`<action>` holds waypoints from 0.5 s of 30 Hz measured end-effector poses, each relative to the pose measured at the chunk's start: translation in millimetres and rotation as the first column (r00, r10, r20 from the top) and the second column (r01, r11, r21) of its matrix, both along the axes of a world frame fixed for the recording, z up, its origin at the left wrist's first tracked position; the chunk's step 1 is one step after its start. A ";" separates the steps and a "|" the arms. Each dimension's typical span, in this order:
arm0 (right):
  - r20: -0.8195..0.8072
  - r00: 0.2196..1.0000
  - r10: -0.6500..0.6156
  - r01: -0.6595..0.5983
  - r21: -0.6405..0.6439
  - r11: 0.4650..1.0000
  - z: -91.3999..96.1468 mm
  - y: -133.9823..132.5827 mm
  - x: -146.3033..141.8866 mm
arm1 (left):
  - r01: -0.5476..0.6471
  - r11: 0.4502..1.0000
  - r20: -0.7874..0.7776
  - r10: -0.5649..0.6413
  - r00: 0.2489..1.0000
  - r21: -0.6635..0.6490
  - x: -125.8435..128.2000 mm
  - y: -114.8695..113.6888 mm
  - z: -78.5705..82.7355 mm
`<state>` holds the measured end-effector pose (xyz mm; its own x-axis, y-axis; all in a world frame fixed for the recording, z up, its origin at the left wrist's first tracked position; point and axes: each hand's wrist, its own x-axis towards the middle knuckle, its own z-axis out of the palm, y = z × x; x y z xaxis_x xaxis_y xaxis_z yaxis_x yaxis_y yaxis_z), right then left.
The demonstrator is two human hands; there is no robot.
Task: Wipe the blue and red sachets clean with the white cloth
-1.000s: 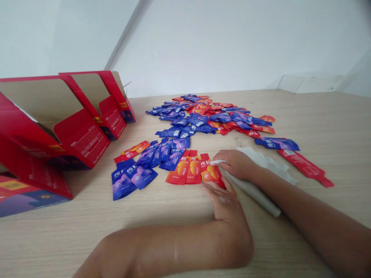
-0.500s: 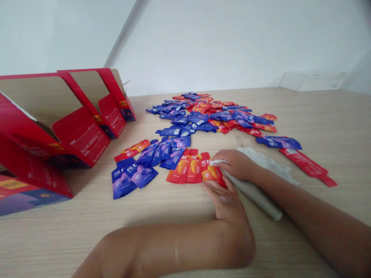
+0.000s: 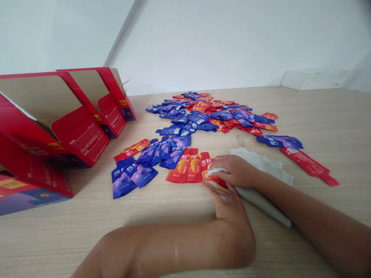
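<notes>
My right hand [image 3: 236, 172] is closed around a folded white cloth [image 3: 261, 164], and a corner of the cloth pokes out past my fingers. The hand lies over the end red-and-orange sachet [image 3: 210, 172] of a short row of red sachets [image 3: 187, 168]. My left hand [image 3: 223, 200] lies flat on the wooden table [image 3: 72, 239], its fingertips against that sachet's lower edge. Blue-and-purple sachets [image 3: 130, 173] lie to the left of the row.
A large mixed pile of blue and red sachets [image 3: 203, 114] lies farther across the table. To its right are a single blue sachet [image 3: 279, 142] and a red strip of sachets [image 3: 308, 166]. Open red cartons [image 3: 81, 135] stand at the left, before a white wall [image 3: 203, 46].
My right hand has slid slightly left and down with the cloth, now covering more of the end red sachet. The cloth's far end has swung lower right. My left hand has barely moved.
</notes>
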<state>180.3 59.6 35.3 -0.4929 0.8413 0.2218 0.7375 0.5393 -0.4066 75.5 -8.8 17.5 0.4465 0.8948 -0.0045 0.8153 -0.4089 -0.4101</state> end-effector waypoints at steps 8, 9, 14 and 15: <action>-0.022 0.985 -0.171 0.171 0.021 0.985 -8.7 12.7 11.4 | 0.032 0.999 -0.052 -0.034 0.998 -0.043 -2.0 -1.1 4.1; -0.020 0.983 -0.180 0.180 0.019 0.983 -8.9 12.9 11.6 | 0.030 0.999 -0.056 -0.032 0.998 -0.043 -2.0 -0.7 4.4; -0.001 0.992 -0.129 0.129 0.024 0.991 -7.5 9.6 11.1 | 0.023 0.999 -0.051 -0.026 0.998 -0.041 -0.8 0.1 4.9; -0.003 0.995 -0.100 0.100 0.022 0.995 -6.8 8.6 10.7 | 0.023 0.999 -0.033 -0.025 0.999 -0.043 -0.6 0.0 5.0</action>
